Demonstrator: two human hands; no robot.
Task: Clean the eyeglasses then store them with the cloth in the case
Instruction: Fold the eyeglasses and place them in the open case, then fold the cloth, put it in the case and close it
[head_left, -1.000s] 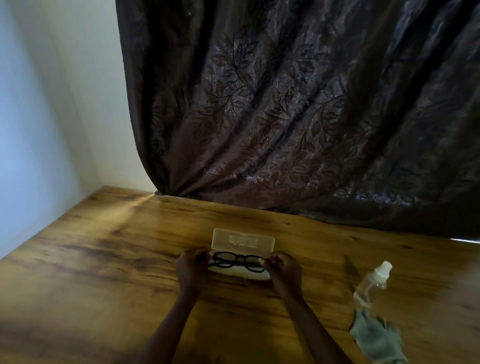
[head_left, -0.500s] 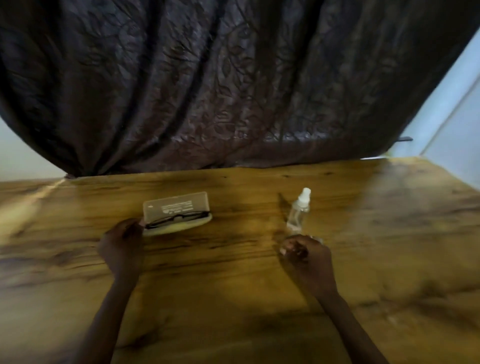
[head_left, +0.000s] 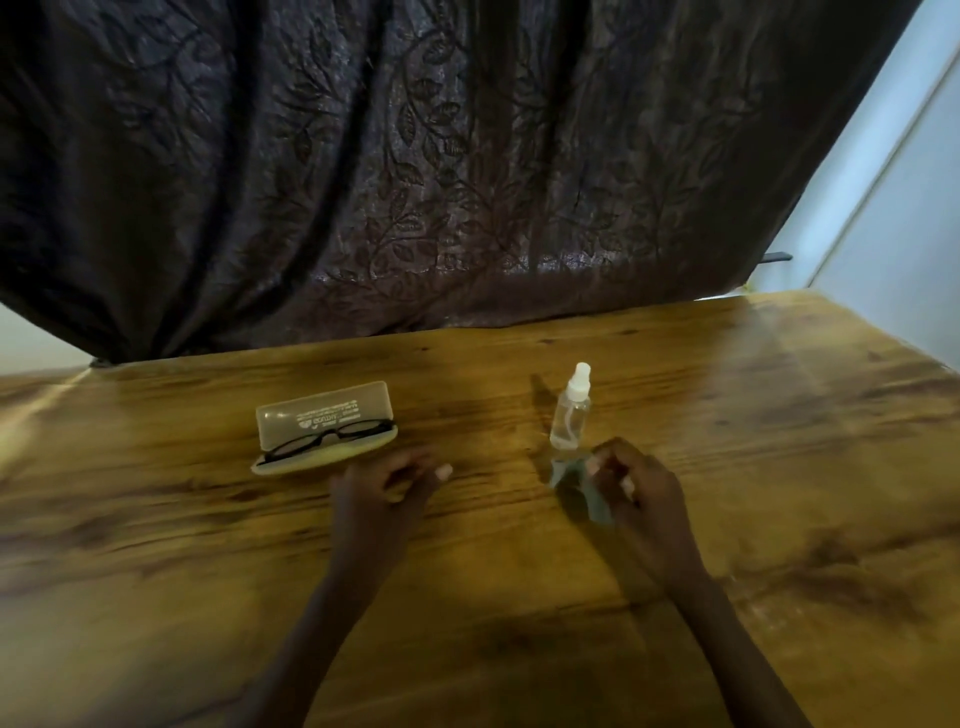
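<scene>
The setting is most likely a room in a home. A heavy dark brown curtain (head_left: 415, 182), embossed with a leaf-and-vine pattern, is hung down to the far edge of a varnished wooden table (head_left: 779, 467) with strong grain. Plain pale walls (head_left: 914, 218) are seen at both sides. Only small personal things are laid out: an eyeglasses case (head_left: 322, 415), a spray bottle (head_left: 570, 415) and a cleaning cloth (head_left: 571, 486).

The left hand (head_left: 382, 486) is off the case (head_left: 324, 434) now, drawn rightward; the right hand (head_left: 636, 486) apparently pinches the cloth (head_left: 575, 491).
</scene>
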